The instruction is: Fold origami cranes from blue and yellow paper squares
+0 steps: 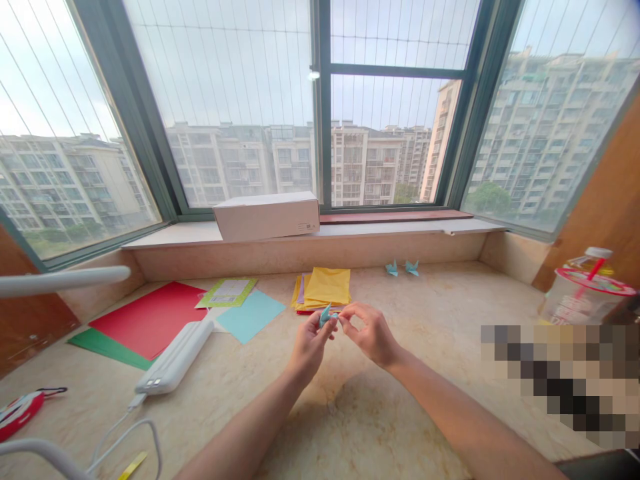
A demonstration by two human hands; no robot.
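Both hands raised above marble countertop (350, 420), centre of view.
Left hand (309, 347): fingertips pinch small blue folded paper (325, 315).
Right hand (371, 333): fingertips pinch same piece at its right end.
Yellow paper stack (329, 285) just behind hands.
Two blue paper cranes (402, 268) farther back, near wall.
Light blue sheet (250, 315), red sheet (150, 319), white power bank (175, 357) to left.
White box (267, 215) on window sill.
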